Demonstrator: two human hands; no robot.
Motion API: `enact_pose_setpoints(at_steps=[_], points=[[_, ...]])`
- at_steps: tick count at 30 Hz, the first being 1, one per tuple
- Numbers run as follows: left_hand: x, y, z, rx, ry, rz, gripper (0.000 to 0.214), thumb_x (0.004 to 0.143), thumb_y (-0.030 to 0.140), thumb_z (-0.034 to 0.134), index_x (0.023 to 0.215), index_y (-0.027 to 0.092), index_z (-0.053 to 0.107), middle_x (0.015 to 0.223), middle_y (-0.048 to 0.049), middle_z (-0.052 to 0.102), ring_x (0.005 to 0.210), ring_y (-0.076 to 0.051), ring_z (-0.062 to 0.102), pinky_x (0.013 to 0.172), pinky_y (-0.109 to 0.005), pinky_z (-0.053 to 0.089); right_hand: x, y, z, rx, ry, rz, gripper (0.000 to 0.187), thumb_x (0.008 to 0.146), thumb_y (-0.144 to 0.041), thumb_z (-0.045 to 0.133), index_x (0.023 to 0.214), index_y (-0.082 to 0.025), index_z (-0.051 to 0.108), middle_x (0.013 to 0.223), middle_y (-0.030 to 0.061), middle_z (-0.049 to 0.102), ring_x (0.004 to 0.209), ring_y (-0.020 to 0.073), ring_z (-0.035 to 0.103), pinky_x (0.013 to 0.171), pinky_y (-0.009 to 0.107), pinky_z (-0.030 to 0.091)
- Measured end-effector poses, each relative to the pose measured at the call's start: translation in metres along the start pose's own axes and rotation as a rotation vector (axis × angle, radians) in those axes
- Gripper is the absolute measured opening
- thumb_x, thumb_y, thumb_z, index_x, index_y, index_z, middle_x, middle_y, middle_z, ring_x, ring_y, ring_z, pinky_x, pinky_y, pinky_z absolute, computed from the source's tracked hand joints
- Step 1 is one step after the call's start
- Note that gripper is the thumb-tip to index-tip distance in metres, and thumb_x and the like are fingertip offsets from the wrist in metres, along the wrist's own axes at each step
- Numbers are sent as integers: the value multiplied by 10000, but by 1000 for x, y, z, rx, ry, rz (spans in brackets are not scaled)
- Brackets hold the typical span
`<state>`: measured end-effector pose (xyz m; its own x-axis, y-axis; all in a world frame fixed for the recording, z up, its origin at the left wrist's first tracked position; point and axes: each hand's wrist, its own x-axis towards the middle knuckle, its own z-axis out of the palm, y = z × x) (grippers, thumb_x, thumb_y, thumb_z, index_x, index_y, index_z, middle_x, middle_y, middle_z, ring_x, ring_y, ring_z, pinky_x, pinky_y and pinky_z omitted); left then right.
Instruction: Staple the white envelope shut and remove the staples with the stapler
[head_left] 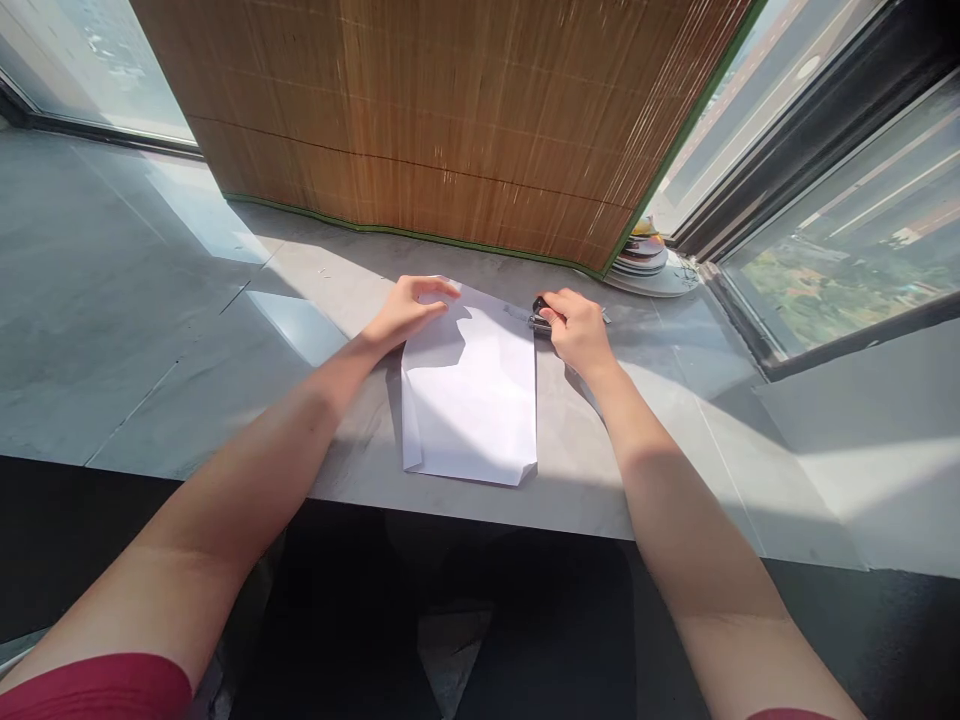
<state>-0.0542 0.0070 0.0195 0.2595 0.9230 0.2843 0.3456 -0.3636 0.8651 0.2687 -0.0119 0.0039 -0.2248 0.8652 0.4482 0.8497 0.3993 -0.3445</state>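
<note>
While two bare forearms reach forward from dark red sleeves (97,688), the front edge of a grey counter (581,470) crosses beneath them. White paper (472,420) lies on the counter between the forearms, its short near edge close to the counter's front, the near right corner curled and a narrow fold running up the left side. Light and shadow split its surface. Farther up, the right hand (576,325) is closed around a black-and-metal stapler (540,310) at the paper's far right corner. The left hand (411,308) is at the far left corner, fingers curved and thumb set apart from them; whether it pinches the paper I cannot tell. Beyond hangs a brown slatted blind (435,110) with green edging, a stack of round dishes (640,262) by its lower right corner, and dark-framed windows (862,225) stand on either side.
</note>
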Motion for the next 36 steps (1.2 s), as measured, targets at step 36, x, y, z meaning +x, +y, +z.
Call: enact_pose_setpoints(at_steps=[36], points=[[-1, 5, -1, 6, 10, -17, 260, 762, 192, 677, 963, 214, 839, 1151, -57, 829, 1183, -274, 730, 1093, -411, 595, -1, -5, -1, -54, -97, 31, 353, 1093, -376, 494, 1237, -300, 808, 1133, 126, 765, 1148, 373, 632, 978, 528, 446]])
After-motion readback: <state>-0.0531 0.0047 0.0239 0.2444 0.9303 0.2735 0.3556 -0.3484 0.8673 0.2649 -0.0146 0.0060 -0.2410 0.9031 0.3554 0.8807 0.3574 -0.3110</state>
